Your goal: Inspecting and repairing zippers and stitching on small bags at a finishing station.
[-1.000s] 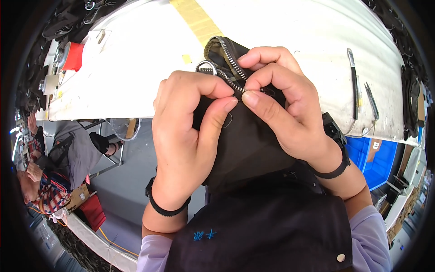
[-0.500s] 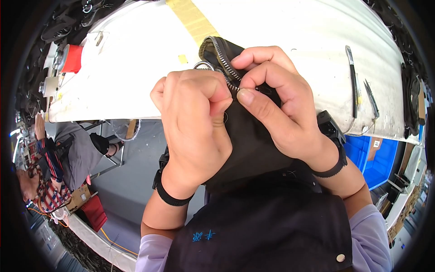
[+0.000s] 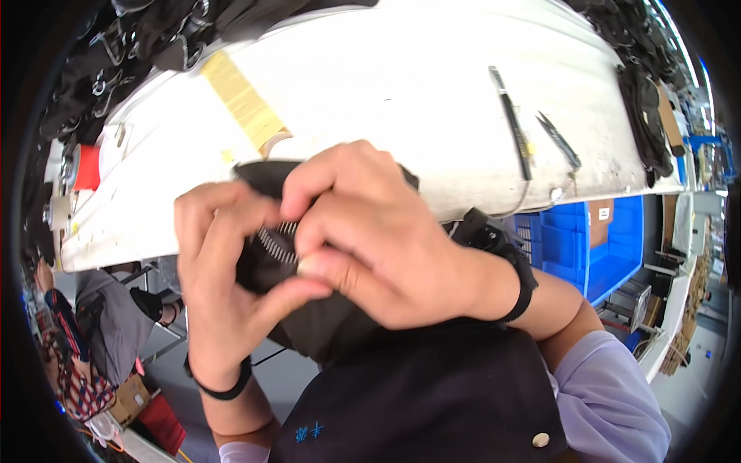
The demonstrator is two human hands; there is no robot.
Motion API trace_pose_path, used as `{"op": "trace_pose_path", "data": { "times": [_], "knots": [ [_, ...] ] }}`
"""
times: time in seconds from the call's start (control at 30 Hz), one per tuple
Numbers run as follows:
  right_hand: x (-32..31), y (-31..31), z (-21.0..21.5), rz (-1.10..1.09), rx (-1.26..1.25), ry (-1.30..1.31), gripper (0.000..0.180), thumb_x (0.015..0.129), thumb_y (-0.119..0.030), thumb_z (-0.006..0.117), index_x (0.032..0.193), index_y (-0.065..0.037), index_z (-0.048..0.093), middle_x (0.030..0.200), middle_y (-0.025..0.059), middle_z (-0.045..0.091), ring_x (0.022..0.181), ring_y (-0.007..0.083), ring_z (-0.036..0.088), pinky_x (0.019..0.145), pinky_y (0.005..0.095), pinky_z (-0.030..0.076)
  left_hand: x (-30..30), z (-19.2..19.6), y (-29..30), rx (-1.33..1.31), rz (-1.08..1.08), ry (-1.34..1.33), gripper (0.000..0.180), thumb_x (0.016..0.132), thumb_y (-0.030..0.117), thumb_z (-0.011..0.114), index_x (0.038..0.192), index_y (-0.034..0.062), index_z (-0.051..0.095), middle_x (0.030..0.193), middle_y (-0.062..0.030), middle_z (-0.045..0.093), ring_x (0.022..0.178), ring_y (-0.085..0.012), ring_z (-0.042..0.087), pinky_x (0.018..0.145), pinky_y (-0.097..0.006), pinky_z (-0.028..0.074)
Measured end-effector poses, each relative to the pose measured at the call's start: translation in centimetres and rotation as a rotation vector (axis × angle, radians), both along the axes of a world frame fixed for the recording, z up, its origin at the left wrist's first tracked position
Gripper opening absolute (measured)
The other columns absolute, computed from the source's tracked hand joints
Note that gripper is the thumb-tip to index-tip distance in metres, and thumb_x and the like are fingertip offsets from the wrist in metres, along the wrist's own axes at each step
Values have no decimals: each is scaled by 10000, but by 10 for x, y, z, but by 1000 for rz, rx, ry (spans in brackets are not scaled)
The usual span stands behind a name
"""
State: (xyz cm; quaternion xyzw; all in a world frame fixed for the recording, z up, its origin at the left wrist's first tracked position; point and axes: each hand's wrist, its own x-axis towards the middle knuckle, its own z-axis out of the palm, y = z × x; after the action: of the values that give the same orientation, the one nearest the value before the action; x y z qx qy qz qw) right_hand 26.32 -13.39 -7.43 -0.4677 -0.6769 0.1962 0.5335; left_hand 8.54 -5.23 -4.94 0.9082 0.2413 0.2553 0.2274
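Observation:
Between my hands is a black fabric pouch (image 3: 328, 328) with a metal-toothed zipper (image 3: 275, 247), close to the near edge of the white table (image 3: 370, 69). My left hand (image 3: 220, 266) is closed on the pouch at the zipper's left side, its fingertips partly blurred. On the other side of the teeth, my right hand (image 3: 378, 239) pinches the pouch with thumb and bent fingers. My hands cover much of the pouch's upper part, and no zipper slider can be made out.
A slim black-handled tool (image 3: 509, 123) and thread snips (image 3: 559, 140) lie at the table's right. Yellow tape (image 3: 243, 100) crosses the tabletop. Blue crates (image 3: 614, 266) stand below at right. Black goods (image 3: 100, 65) pile up at far left; another person (image 3: 116, 316) sits at left.
The view has swung, so the table things sit further left. My hands have come closer together over the zipper, and my left thumb now stretches toward my right hand.

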Motion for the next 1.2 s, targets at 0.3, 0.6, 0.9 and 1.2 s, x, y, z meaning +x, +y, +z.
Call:
{"op": "trace_pose_path", "data": {
  "times": [0.3, 0.6, 0.9, 1.2],
  "knots": [
    [0, -54, 14, 162, -283, 318, 66, 833, -36, 622, 854, -42, 560, 1035, 104, 534, 920, 245, 518, 816, 334, 416, 3, -14, -41, -955, -284, -114, 228, 692, 70, 785, 860, 25, 638, 856, -60, 647, 812, -170, 608, 712, -294, 462],
    [127, -92, 2, -511, -393, -328, 174, 910, -108, 600, 1053, -18, 640, 980, 107, 610, 880, 189, 593, 779, 310, 467, 9, -39, -80, -1418, -186, -257, 171, 769, 41, 745, 849, 33, 594, 795, 23, 564, 774, -51, 511, 693, -219, 408],
    [176, -94, -23, -667, -401, -588, 283, 912, -90, 587, 1184, -17, 614, 921, 99, 563, 702, 179, 512, 692, 291, 461, 16, -35, -91, -1530, -190, -226, 286, 802, 62, 705, 1047, 85, 558, 1037, 31, 522, 1046, -105, 490, 979, -287, 349],
    [177, -89, -21, -607, -606, -464, 302, 852, -75, 599, 1146, -8, 579, 664, 51, 516, 599, 176, 504, 601, 316, 451, 16, -36, -96, -1487, -157, -180, 272, 795, 54, 702, 1040, 76, 585, 1018, 17, 556, 1043, -124, 511, 985, -302, 364]
  ]
}}
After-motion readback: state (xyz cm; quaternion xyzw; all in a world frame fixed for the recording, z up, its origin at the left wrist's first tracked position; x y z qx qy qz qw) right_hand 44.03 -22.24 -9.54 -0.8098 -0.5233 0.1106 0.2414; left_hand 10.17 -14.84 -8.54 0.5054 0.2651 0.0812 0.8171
